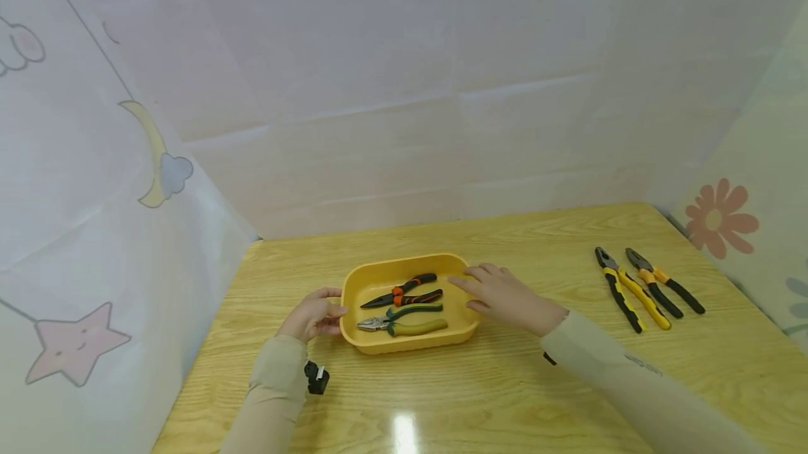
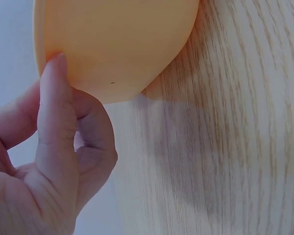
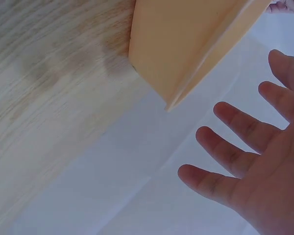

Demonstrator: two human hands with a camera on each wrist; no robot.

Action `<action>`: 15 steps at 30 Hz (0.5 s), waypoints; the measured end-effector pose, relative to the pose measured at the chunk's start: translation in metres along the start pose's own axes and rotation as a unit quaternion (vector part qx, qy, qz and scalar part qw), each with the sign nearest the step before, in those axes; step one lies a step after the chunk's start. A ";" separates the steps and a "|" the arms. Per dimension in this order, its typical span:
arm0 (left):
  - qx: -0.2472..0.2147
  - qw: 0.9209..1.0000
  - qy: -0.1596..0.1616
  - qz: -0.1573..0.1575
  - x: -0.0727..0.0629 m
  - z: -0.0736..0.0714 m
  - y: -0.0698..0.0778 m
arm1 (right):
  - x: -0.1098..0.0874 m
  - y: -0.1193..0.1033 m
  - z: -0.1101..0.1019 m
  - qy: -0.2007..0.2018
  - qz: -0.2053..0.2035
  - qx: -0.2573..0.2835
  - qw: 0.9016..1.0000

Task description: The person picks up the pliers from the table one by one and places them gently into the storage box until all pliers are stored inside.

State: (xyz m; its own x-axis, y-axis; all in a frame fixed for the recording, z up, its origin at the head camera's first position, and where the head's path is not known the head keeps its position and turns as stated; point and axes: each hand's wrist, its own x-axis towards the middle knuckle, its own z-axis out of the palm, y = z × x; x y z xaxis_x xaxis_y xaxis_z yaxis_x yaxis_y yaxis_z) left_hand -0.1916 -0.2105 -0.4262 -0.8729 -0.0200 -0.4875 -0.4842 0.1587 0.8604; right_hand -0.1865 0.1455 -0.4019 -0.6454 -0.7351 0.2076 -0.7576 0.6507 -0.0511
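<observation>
Hand (L) pinches yellow rounded-rect. plastic tray, left end; R hand spread, released, right end, prob. just clear.

Yellow tray: right rim partly hidden behind right hand; cut off in both wrist views. Right sleeve: lettering too small to read. Tabletop: near edge cut off.

Over there the wooden table carries a yellow tray, and well off at the tray's three o'clock lies one pair of pliers beside a second pair, both pointing towards eleven
</observation>
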 end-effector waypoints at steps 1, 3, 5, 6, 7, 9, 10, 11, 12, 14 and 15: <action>0.000 1.000 0.001 0.000 0.000 0.000 0.000 | -0.002 0.000 -0.001 0.004 0.001 -0.001 1.000; 0.001 1.000 0.001 0.000 0.000 0.000 0.000 | -0.006 0.001 -0.002 0.008 0.003 -0.006 1.000; 0.003 1.000 0.001 0.001 0.000 0.000 0.000 | -0.009 0.001 -0.003 0.011 0.000 -0.012 1.000; 0.003 1.000 0.001 0.000 0.000 0.000 0.000 | -0.010 0.001 -0.003 0.012 -0.001 -0.014 1.000; 0.002 1.000 0.002 0.000 0.000 0.000 0.000 | -0.011 0.001 -0.003 0.012 -0.002 -0.014 1.000; 0.002 1.000 0.002 -0.001 0.000 0.000 0.000 | -0.013 0.001 -0.005 0.012 -0.001 -0.013 1.000; 0.001 1.000 0.002 -0.002 0.000 0.000 0.000 | -0.014 0.001 -0.005 0.012 0.001 -0.012 1.000; 0.001 1.000 0.002 -0.003 0.000 0.000 0.000 | -0.015 0.000 -0.006 0.013 0.004 -0.009 1.000; 0.001 1.000 0.003 -0.003 0.000 0.001 0.000 | -0.016 0.000 -0.007 0.013 0.008 -0.006 1.000; 0.002 1.000 0.003 -0.004 0.000 0.000 0.000 | -0.019 0.000 -0.009 0.014 0.017 0.000 1.000; 0.002 1.000 0.004 -0.004 0.000 0.000 0.000 | -0.020 0.000 -0.009 0.014 0.020 0.002 1.000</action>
State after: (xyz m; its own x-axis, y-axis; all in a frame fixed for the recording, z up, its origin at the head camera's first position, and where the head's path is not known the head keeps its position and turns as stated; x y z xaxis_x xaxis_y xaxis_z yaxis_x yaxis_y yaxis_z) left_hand -0.1918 -0.2100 -0.4261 -0.8693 -0.0290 -0.4935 -0.4913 0.1615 0.8559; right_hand -0.1722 0.1621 -0.3970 -0.6716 -0.7034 0.2327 -0.7323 0.6779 -0.0643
